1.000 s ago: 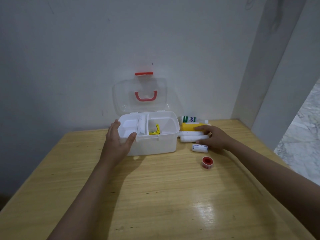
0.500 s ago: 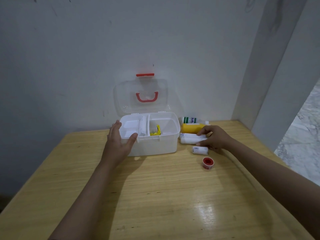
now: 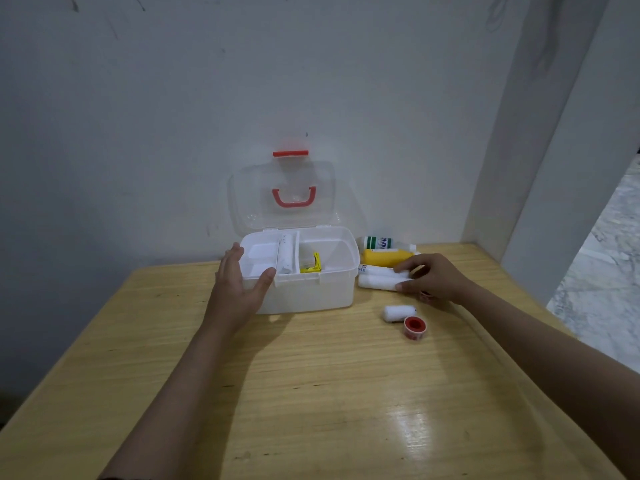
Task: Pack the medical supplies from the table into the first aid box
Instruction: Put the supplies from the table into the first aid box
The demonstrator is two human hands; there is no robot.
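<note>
The white first aid box (image 3: 311, 292) stands open at the back of the table, its clear lid (image 3: 249, 188) upright. Inside lie a white roll (image 3: 285, 254) and a yellow item (image 3: 311, 266). My left hand (image 3: 239, 289) grips the box's front left corner. My right hand (image 3: 433, 278) closes its fingers and thumb on two long white bandage rolls (image 3: 375, 282) lying right of the box. Behind them lie a yellow bottle (image 3: 384, 257) and a white bottle with a green label (image 3: 379, 242). A short white roll (image 3: 398, 312) and a red tape spool (image 3: 415, 326) lie nearer me.
The wooden table (image 3: 311, 393) stands against a grey wall, with a white pillar at the back right corner. A small red-marked item is partly hidden under my right palm. A marble floor shows past the table's right edge.
My right hand has drawn back from the yellow bottle onto the long white rolls. The short white roll has rolled a little toward the red spool. My left hand stays on the box.
</note>
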